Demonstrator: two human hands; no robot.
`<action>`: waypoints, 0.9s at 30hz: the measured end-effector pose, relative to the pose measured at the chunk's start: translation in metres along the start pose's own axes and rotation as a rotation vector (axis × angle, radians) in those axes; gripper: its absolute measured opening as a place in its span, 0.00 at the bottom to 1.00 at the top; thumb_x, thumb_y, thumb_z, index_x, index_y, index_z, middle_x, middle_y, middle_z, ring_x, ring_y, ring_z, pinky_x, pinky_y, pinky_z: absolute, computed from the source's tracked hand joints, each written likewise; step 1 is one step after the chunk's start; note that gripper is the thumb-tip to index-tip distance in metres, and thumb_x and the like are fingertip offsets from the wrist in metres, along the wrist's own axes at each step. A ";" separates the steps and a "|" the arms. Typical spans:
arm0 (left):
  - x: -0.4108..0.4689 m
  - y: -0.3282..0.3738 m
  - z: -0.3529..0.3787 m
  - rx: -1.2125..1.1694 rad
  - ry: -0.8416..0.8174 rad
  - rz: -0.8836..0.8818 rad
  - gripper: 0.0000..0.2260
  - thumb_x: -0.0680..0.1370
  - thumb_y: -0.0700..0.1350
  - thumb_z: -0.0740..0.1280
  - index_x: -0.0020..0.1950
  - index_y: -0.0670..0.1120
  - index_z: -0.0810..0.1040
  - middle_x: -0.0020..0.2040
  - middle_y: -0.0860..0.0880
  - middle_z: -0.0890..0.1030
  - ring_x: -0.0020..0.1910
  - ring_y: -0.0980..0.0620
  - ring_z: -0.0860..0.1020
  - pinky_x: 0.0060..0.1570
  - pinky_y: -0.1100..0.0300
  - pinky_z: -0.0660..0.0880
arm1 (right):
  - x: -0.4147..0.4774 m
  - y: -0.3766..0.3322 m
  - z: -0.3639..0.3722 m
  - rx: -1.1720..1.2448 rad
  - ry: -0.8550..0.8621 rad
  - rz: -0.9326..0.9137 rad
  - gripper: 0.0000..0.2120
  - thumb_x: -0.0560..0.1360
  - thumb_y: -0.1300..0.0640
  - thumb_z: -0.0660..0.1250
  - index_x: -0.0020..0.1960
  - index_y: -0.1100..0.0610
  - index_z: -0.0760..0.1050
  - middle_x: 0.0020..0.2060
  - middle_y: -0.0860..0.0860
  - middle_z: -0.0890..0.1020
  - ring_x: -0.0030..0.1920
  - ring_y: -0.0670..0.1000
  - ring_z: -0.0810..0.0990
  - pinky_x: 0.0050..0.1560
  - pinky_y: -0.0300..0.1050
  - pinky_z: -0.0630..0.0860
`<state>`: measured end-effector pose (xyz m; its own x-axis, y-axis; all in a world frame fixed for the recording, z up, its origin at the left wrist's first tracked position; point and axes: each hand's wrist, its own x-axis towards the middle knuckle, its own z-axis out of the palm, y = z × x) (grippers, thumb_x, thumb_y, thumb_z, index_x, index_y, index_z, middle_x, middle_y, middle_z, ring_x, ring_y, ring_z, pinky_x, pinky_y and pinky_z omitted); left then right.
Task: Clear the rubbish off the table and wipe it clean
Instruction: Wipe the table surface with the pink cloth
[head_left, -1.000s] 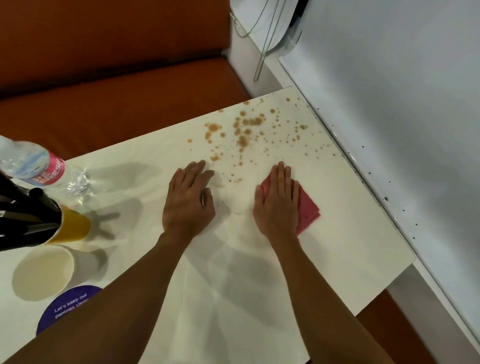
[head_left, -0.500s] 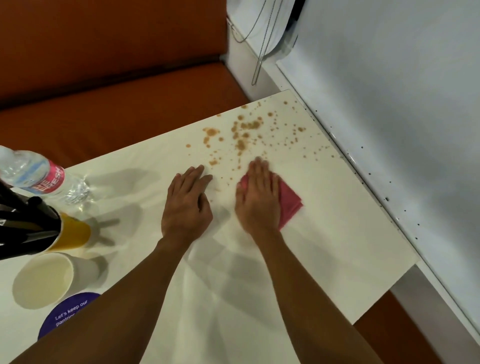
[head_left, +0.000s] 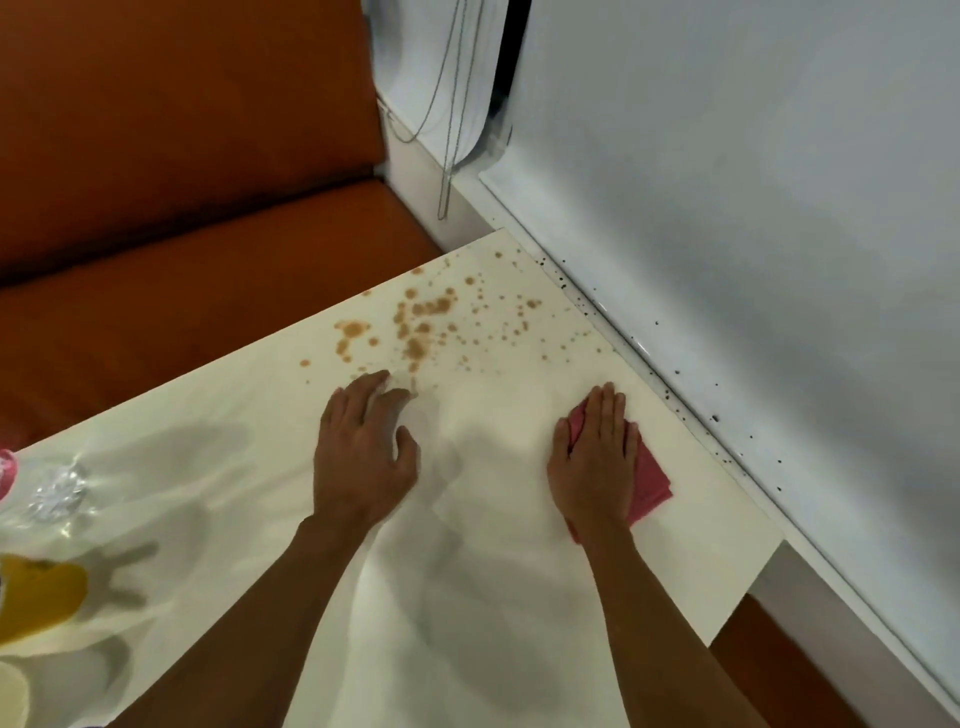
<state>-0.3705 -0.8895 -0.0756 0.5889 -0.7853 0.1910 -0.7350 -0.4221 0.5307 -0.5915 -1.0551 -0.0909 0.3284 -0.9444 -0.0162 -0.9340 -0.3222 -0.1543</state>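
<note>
Right hand (head_left: 595, 457) flat, fingers together, pressing pink cloth (head_left: 649, 480); left hand (head_left: 363, 447) flat, fingers slightly spread, on table (head_left: 701, 545). Risk: cloth smears brown spatter (head_left: 421, 327) instead of lifting it

Table (head_left: 519, 597): left hand (head_left: 363, 457) rests left of right hand (head_left: 595, 467), which lies on cloth (head_left: 649, 483) near wall (head_left: 753, 208); spill spots (head_left: 415, 332) beyond both hands; bench (head_left: 182, 312) behind the table.

Bare left forearm (head_left: 249, 623), bare right forearm (head_left: 660, 623), bare left hand (head_left: 363, 457), bare right hand (head_left: 592, 467), long fingers (head_left: 605, 410)
</note>
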 end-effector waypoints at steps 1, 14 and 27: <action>0.006 0.005 0.006 0.003 -0.026 0.000 0.21 0.78 0.49 0.64 0.70 0.46 0.78 0.76 0.44 0.73 0.77 0.43 0.68 0.76 0.40 0.65 | 0.014 -0.007 0.001 0.020 0.004 0.057 0.34 0.85 0.42 0.42 0.86 0.59 0.44 0.86 0.52 0.47 0.85 0.50 0.43 0.84 0.56 0.46; 0.020 0.016 0.028 0.088 -0.072 0.023 0.23 0.82 0.56 0.58 0.75 0.49 0.74 0.80 0.47 0.70 0.81 0.45 0.64 0.81 0.44 0.58 | 0.041 0.029 -0.011 -0.010 -0.004 -0.286 0.30 0.88 0.45 0.48 0.86 0.56 0.50 0.85 0.49 0.51 0.85 0.47 0.45 0.84 0.54 0.50; 0.023 0.018 0.028 0.145 -0.072 0.012 0.24 0.83 0.57 0.56 0.76 0.51 0.73 0.80 0.48 0.69 0.80 0.46 0.64 0.80 0.43 0.59 | 0.064 0.002 -0.003 -0.007 0.012 -0.248 0.31 0.87 0.43 0.46 0.86 0.56 0.50 0.85 0.50 0.51 0.85 0.48 0.46 0.84 0.54 0.48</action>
<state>-0.3802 -0.9279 -0.0851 0.5579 -0.8190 0.1342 -0.7858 -0.4694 0.4027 -0.5724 -1.1163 -0.0897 0.5462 -0.8370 0.0335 -0.8259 -0.5447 -0.1454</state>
